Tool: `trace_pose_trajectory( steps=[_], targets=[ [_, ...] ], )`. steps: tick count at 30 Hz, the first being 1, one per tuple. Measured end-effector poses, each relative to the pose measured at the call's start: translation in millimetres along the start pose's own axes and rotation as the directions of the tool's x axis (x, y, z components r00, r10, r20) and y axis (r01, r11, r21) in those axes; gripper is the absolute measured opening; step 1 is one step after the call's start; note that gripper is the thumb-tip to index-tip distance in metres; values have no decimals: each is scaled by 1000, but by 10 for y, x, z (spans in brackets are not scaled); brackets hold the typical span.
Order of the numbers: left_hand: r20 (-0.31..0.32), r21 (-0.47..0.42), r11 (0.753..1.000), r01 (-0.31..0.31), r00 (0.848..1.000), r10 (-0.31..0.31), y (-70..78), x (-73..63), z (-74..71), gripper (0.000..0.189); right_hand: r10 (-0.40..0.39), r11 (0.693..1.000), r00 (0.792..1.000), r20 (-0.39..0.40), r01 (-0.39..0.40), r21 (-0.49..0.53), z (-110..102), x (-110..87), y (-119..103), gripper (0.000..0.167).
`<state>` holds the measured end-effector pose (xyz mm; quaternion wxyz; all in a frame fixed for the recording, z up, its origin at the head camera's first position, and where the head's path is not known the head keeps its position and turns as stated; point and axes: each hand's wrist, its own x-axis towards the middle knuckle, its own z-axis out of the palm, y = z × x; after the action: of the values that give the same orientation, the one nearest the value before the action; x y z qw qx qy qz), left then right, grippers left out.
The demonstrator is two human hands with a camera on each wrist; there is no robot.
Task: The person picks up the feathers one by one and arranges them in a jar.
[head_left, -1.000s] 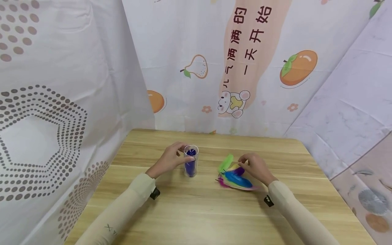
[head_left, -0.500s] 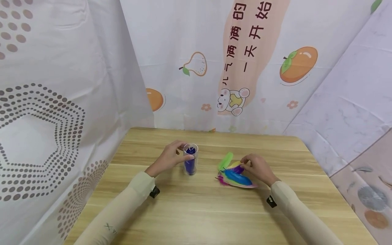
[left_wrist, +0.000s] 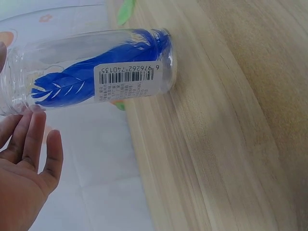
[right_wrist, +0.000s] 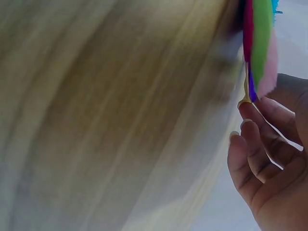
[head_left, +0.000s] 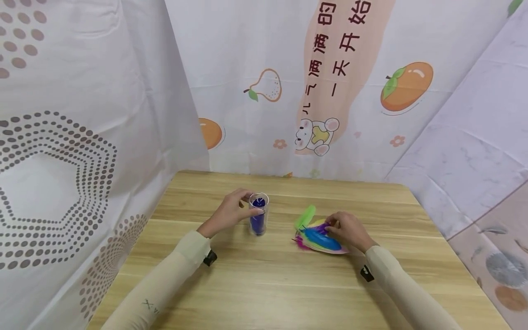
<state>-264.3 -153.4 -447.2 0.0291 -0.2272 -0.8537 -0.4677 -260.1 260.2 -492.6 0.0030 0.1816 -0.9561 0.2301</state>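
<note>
My left hand (head_left: 228, 213) holds a clear plastic jar (head_left: 265, 216) near its open rim, thumb on one side and fingers on the other. The jar stands upright on the table. Inside it is a blue feather (left_wrist: 67, 82), and a white barcode label (left_wrist: 127, 81) is stuck on its side. To the right, my right hand (head_left: 349, 229) pinches the edge of a purple feather (head_left: 321, 228) in a loose pile. A blue feather (head_left: 319, 239) lies over the pile, with a green feather (head_left: 306, 218) at its far left. The thumb tip is partly hidden in the right wrist view.
The wooden table (head_left: 272, 284) carries the jar and the feather pile. A printed cloth (head_left: 247, 151) hangs along its back edge, with more cloth at the left and right sides.
My right hand has come down onto the feathers, and its fingertips have closed on the purple one. The left hand and jar stay in place.
</note>
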Motion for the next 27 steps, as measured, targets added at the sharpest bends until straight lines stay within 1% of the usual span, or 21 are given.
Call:
trace_pose_trajectory(
  steps=[3, 8, 12, 18, 25, 27],
  targets=[
    [8, -2, 1000, 3, 1000, -3, 18, -1, 0, 55, 11, 1000, 1000, 15, -11, 8, 11, -14, 12, 14],
    [12, -5, 1000, -4, 1000, 4, 34, -7, 3, 55, 1, 1000, 1000, 20, -2, 14, 14, -34, 23, 5],
    [10, -2, 1000, -6, 1000, 6, 27, -12, 6, 55, -20, 1000, 999, 30, 19, 21, 8, -43, 31, 8],
    [16, 3, 1000, 2, 1000, -2, 42, -13, -7, 54, -41, 998, 998, 41, 39, 53, -9, -39, 72, 5],
    [14, 6, 1000, -5, 1000, 5, 41, -7, -22, 54, -88, 993, 995, 43, 84, 80, -35, -16, 116, 2],
    [12, 5, 1000, -4, 1000, 4, 40, -6, -24, 53, -92, 992, 995, 48, 87, 88, -42, -14, 121, 2]
  ],
)
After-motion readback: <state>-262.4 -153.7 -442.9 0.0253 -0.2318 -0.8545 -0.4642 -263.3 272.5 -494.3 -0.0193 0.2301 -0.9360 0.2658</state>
